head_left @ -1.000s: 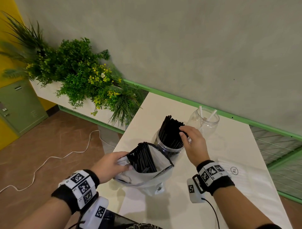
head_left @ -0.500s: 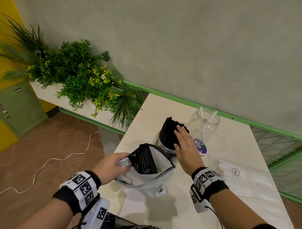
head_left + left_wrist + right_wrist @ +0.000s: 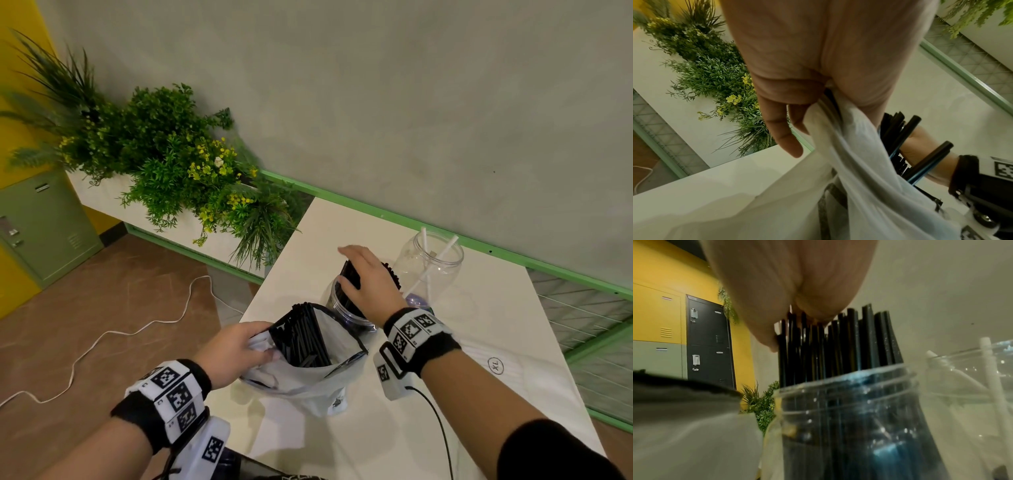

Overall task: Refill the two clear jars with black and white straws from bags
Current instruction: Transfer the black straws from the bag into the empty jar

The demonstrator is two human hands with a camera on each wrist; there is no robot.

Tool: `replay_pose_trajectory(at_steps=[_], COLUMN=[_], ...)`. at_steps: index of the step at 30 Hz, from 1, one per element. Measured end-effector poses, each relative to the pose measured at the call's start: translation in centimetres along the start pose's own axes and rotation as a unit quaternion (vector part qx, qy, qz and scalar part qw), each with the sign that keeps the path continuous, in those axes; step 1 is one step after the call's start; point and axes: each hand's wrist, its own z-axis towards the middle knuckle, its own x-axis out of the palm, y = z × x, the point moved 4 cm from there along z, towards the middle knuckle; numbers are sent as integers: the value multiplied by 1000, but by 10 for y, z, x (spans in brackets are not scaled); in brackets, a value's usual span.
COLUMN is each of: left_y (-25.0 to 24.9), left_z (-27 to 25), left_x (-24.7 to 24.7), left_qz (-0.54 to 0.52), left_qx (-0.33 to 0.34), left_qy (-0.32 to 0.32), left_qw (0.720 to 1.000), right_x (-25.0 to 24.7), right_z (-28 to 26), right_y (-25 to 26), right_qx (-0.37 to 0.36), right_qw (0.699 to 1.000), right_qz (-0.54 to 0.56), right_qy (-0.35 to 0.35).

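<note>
Since the earlier frame the right hand (image 3: 368, 284) has moved to the left over the bundle of black straws (image 3: 838, 344) and now lies flat on their upper ends, with the fingers straight and pointing to the far left; it presses on them and grips nothing. These straws stand tightly packed in the nearer clear plastic jar (image 3: 337, 301), and they rise well above its rim. Just beside it, to the far right, stands the second clear plastic jar (image 3: 428, 263), which holds only a few white straws (image 3: 447, 248) that lean against its wall.

The left hand (image 3: 234, 353) is in the same place as before: its fingers and thumb are curled on the left edge of the translucent white plastic bag (image 3: 301, 377) and they pinch it, so the mouth is open. Inside the bag more black straws (image 3: 303, 337) lean to the left. The bag stands on the near part of the white worktop (image 3: 479, 325), touching the nearer jar or almost; I cannot tell which.

On the right of the worktop lies a flat packet of white straws with a round "XL" mark (image 3: 495, 365). Left of the worktop is a white planter with green plants and yellow flowers (image 3: 164, 161), and a white cable (image 3: 102, 339) lies on the brown floor.
</note>
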Motion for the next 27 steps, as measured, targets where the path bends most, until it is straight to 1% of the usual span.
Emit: replay_pose_trajectory(at_steps=[3,6,8,10,12,15,19,20,23,27], left_y=[0,2,4,4,3,2,4,5,8,3], left_z=[-2,-2,-3,-2,-2,-1,-2,-2,-1,0], left_x=[0,-1,-1,-1,0,0,-2,-2,-1,1], left_qz=[-7,-16,-21,-22,-20,-19,-21,-19,-16,-17], left_qx=[2,3,-1,-3,-3,-1,-2,-4,-8,-2], left_qy=[-1,4,5,3,4,5,4,3,-4,-8], left_qw=[1000,1000,1000,1000,1000,1000,1000,1000,1000,1000], right_x=[6,11,14,18,19,10,-17,-20,-11,-6], right_z=[-2,-7,-8,-7,-6,-3,-5,-9,-22,-9], right_y=[-3,-1,0,-2,-3,-7,-21,-27,-46,-47], right_qx=[-31,-69,-76,-59,-44,-52,-53,-46,-23,-20], right_qw=[999,996,994,988,973,953,960,961,957,965], right_qz=[-7,-39,-80,-127,-190,-257,-238,-230,-216,-195], right_qy=[-44,-47,-9,63,122,155,139,148,192,175])
